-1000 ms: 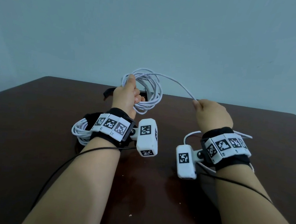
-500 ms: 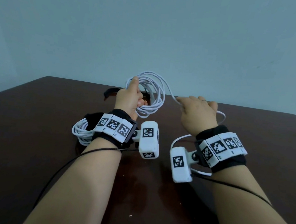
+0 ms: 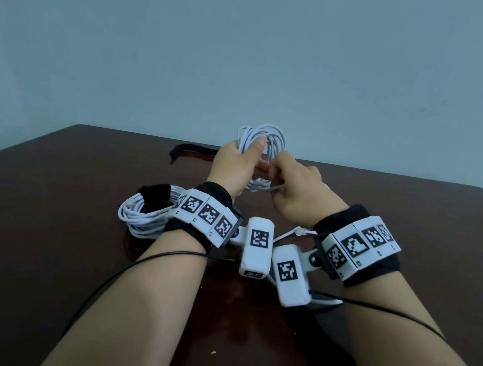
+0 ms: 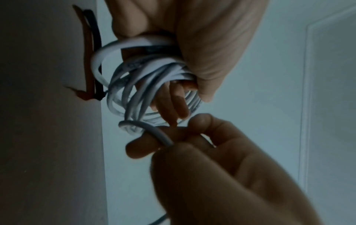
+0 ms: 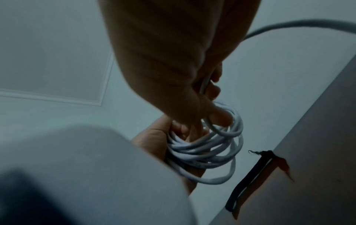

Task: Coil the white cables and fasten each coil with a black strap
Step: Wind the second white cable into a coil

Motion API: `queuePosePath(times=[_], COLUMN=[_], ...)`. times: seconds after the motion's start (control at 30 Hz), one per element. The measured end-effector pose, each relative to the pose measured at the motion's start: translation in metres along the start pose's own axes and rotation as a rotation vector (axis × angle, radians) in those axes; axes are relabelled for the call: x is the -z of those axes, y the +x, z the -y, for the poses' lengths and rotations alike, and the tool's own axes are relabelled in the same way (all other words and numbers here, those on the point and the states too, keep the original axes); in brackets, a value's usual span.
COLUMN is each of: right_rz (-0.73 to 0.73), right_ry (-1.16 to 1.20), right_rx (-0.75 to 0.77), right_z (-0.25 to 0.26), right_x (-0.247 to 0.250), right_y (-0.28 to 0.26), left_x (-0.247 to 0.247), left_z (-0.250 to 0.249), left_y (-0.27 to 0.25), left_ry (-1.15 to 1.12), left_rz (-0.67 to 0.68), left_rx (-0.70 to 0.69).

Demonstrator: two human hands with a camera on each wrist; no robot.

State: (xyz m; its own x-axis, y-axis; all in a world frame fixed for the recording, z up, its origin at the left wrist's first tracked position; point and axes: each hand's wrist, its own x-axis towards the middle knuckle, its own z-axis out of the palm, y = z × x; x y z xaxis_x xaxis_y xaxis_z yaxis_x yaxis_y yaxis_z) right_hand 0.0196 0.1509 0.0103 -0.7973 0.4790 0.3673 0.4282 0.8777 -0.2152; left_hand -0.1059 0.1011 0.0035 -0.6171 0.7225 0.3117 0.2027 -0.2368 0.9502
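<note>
A dark brown table is stretching out under both arms. On it, a finished white bundle wrapped in black is lying half hidden behind the left wrist. Above the far edge, the left hand is gripping the loose white coil, its fingers threaded through the loops. The right hand, pressed close against it, is pinching the cable's tail. A spare black strap is lying beyond, partly blocked by the left hand. A connector end is dangling near the right wrist.
</note>
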Motion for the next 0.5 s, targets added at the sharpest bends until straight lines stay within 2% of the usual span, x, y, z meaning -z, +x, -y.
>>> queuePosePath(times=[0.13, 0.23, 0.43, 0.5], right_rz=[-0.024, -0.12, -0.241, -0.255], right_ry=[-0.003, -0.022, 0.251, 0.275], right_rx=[0.085, 0.108, 0.011, -0.047], right_z=[-0.001, 0.0, -0.003, -0.009], right_x=[-0.002, -0.004, 0.002, 0.005], right_y=[0.003, 0.003, 0.003, 0.002], left_x=[0.0, -0.001, -0.001, -0.001], left_z=[0.004, 0.007, 0.004, 0.002], left_y=[0.002, 0.003, -0.004, -0.009], left_ry=[0.09, 0.177, 0.24, 0.251], left_rz=[-0.018, 0.047, 0.198, 0.311], left_rx=[-0.039, -0.033, -0.029, 0.007])
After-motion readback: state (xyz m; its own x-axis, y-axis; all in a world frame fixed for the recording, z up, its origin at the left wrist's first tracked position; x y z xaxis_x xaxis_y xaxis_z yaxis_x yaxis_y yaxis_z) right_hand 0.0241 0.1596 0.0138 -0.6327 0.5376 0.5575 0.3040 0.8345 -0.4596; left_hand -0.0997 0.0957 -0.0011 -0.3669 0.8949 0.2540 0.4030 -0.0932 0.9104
